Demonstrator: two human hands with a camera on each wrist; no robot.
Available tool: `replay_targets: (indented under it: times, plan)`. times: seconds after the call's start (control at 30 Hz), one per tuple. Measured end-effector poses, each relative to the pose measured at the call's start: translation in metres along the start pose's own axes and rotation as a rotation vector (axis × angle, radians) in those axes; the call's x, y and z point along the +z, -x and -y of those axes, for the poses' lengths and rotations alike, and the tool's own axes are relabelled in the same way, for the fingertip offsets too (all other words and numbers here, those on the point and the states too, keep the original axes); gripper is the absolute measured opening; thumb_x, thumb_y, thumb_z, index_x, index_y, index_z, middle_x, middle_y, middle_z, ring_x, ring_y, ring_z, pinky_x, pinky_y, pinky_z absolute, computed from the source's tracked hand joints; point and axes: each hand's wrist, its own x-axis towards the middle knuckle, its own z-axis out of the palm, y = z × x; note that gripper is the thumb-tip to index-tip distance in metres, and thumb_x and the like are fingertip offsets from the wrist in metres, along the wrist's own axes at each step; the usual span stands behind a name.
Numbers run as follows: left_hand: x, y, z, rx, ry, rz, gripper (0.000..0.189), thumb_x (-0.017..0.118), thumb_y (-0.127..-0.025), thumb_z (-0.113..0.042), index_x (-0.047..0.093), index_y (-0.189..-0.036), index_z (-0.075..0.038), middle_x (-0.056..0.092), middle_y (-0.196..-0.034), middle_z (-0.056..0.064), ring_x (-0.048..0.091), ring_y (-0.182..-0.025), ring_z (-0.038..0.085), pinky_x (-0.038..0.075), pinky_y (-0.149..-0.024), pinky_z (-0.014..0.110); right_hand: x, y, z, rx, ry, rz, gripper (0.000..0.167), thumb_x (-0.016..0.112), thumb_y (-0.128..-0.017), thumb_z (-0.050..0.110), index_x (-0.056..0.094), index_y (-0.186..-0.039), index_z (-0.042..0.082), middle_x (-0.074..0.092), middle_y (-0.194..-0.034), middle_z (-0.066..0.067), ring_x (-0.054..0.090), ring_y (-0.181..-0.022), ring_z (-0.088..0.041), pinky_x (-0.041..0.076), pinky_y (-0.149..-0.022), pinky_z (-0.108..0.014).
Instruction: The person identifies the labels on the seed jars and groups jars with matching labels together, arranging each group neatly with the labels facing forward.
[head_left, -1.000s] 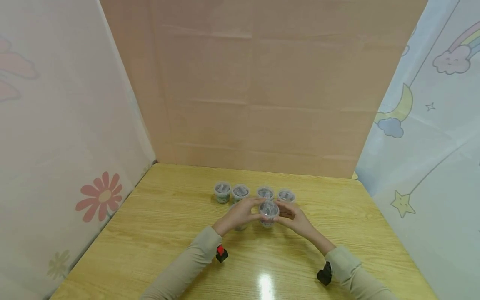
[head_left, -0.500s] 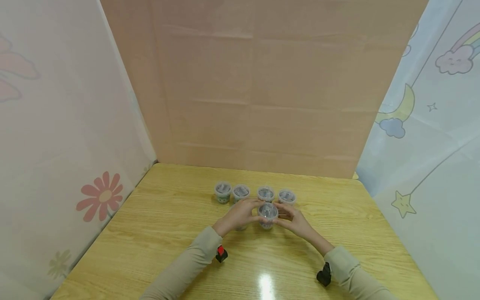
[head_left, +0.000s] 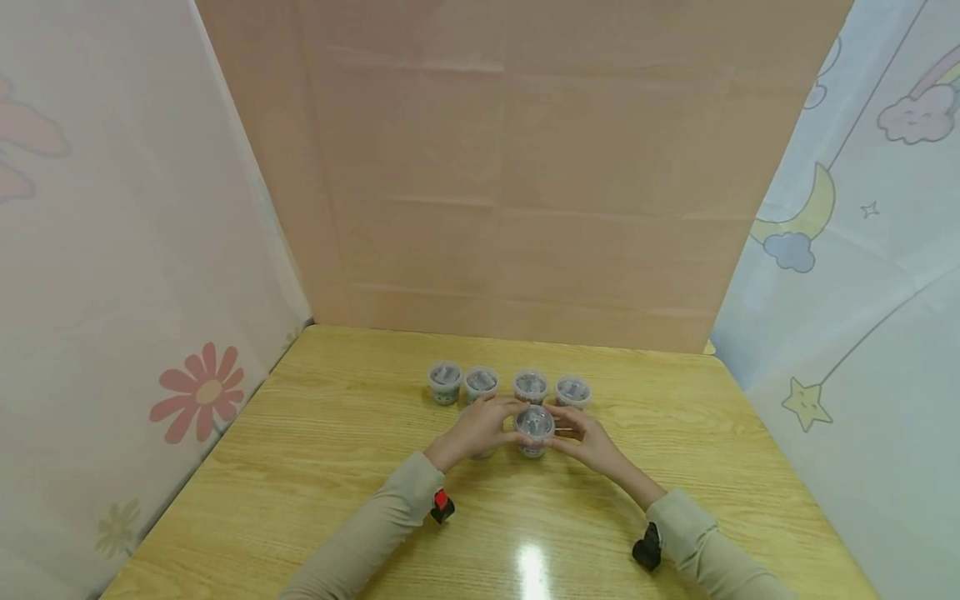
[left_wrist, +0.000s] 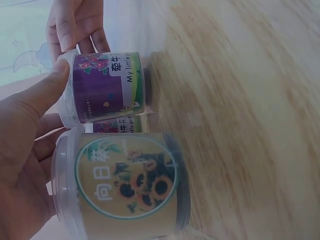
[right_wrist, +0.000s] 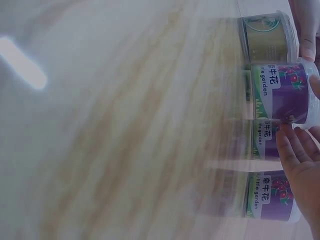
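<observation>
Both hands hold one clear-lidded plastic tub (head_left: 534, 427) by its lid rim, one hand from each side. Its label (left_wrist: 100, 90) is purple with red flowers and the words "My little garden". My left hand (head_left: 482, 427) has its thumb at the near side of the rim and its fingers behind. From the right, my right hand (head_left: 588, 440) meets the same rim with thumb and fingers. The tub is upright, close over the table or on it. Directly beside it stands a tub with a sunflower label (left_wrist: 132, 185), mostly hidden under the left hand in the head view.
Behind, a row of several similar tubs includes one at the far left (head_left: 446, 383) and one at the far right (head_left: 573, 390). The wooden table (head_left: 360, 417) meets a tan backdrop (head_left: 495, 208) at its far edge, with printed cloths along both sides.
The held tub has come down and slightly to the left, toward the person. Both hands have kept their grip and shifted only a little with it.
</observation>
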Motion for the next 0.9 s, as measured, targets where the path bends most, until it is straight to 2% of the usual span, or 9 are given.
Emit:
replay_targets:
  times: [0.57, 0.73, 0.9]
  plan:
    - [0.0016, -0.0001, 0.0020, 0.016, -0.030, -0.002, 0.065, 0.061, -0.080, -0.052, 0.053, -0.132, -0.014, 0.057, -0.129, -0.001, 0.054, -0.117, 0.012, 0.032, -0.107, 0.050, 0.0003, -0.0016, -0.0003, 0.005, -0.003, 0.018, 0.054, 0.066, -0.084, -0.001, 0.041, -0.130, -0.016, 0.046, -0.122, -0.035, 0.054, -0.102, -0.050, 0.045, -0.084, -0.058]
    - [0.0003, 0.0016, 0.0011, 0.012, -0.016, 0.004, 0.066, 0.061, -0.081, -0.052, 0.051, -0.134, -0.013, 0.056, -0.130, 0.000, 0.053, -0.117, 0.013, 0.031, -0.107, 0.051, 0.0000, -0.0012, 0.0009, 0.025, -0.021, 0.025, 0.055, 0.066, -0.084, 0.000, 0.041, -0.131, -0.014, 0.045, -0.125, -0.034, 0.053, -0.104, -0.050, 0.044, -0.086, -0.061]
    - [0.0000, 0.0028, 0.0014, 0.002, 0.013, 0.008, 0.068, 0.061, -0.081, -0.051, 0.049, -0.135, -0.013, 0.054, -0.133, 0.001, 0.052, -0.119, 0.014, 0.032, -0.106, 0.052, -0.0004, -0.0011, 0.0030, 0.047, 0.013, 0.035, 0.057, 0.066, -0.085, 0.005, 0.040, -0.133, -0.011, 0.044, -0.130, -0.031, 0.051, -0.108, -0.049, 0.042, -0.088, -0.062]
